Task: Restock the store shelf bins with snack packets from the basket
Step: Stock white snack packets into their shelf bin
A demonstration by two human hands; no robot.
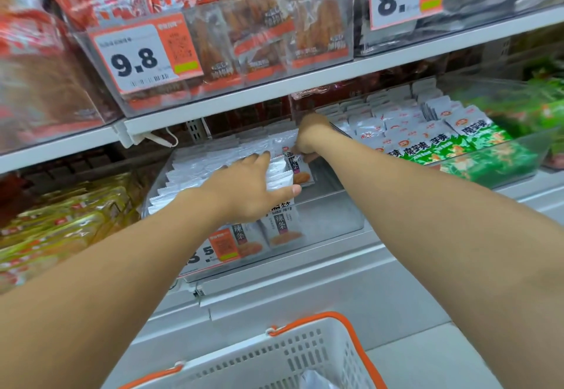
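hands apart in the clear bin (335, 214): left hand (247, 189) flat, pressing the packet row (198, 175) toward 9 o'clock; right hand (311, 137), at its 1 o'clock, pinches one snack packet (300, 173) by its top. light, soft, slick foil, likely; grip the crimped seam. basket (305, 355) sits at 6 o'clock.

Bright even light, blurred warped edges
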